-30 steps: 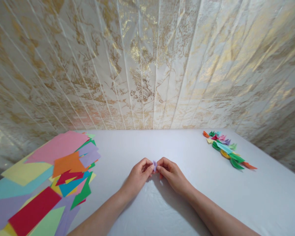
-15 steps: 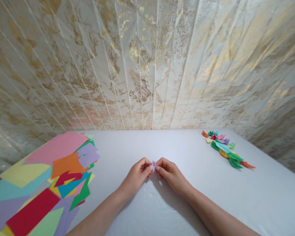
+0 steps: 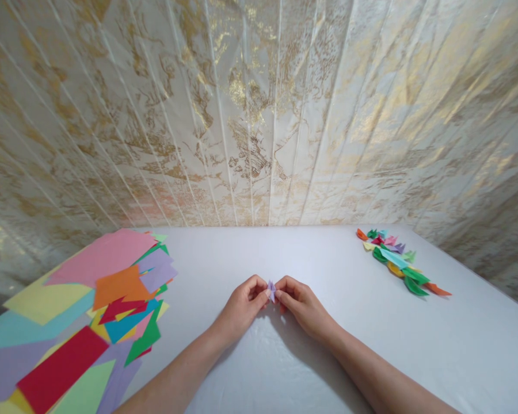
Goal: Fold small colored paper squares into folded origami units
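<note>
A small folded piece of purple paper (image 3: 271,290) is held between my two hands, just above the white table (image 3: 224,253). My left hand (image 3: 249,299) pinches its left side between thumb and fingers. On the opposite side, my right hand (image 3: 297,300) grips it the same way. Pointed tips of the folded paper stick up between the fingertips; its lower part is partly covered by my thumbs.
Loose coloured paper sheets overlap on the left, among them a pink sheet (image 3: 107,256), an orange sheet (image 3: 121,286) and a red sheet (image 3: 63,368). Several small folded paper pieces (image 3: 392,257) lie at the right. Behind the table hangs a gold-patterned curtain (image 3: 250,144).
The view has shifted very slightly. Both hands keep their pinch on the folded purple paper, and its tips look a little differently angled.
</note>
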Available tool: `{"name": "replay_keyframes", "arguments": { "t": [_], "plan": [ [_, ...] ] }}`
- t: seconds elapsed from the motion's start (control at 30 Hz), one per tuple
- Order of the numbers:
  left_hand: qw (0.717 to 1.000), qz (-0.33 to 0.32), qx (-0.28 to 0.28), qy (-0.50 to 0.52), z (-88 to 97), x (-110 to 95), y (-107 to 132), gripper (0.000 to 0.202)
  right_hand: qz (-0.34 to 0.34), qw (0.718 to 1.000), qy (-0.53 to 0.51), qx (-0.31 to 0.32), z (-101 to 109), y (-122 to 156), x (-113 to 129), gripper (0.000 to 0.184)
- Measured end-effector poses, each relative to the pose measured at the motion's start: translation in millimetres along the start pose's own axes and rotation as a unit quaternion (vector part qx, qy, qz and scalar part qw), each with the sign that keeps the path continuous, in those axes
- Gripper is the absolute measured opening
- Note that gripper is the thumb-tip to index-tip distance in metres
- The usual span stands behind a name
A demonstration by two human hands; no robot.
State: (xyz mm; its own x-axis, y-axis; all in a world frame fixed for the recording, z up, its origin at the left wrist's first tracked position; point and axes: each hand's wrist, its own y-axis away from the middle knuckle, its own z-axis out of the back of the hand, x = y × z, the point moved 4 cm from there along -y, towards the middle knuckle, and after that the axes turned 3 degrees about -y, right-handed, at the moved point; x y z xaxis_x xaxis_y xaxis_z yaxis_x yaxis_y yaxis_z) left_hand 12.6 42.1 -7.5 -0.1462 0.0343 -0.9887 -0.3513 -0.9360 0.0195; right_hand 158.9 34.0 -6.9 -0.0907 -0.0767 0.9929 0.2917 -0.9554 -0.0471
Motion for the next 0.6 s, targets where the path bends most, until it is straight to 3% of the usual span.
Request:
{"name": "replay_keyframes", "arguments": {
  "t": [0.6],
  "plan": [
    [0.999,-0.031,-0.009,-0.024,-1.8,5.7,0.9,0.019,-0.005,0.998,0.052,-0.027,-1.6,1.6,-1.7,0.030]
  ]
}}
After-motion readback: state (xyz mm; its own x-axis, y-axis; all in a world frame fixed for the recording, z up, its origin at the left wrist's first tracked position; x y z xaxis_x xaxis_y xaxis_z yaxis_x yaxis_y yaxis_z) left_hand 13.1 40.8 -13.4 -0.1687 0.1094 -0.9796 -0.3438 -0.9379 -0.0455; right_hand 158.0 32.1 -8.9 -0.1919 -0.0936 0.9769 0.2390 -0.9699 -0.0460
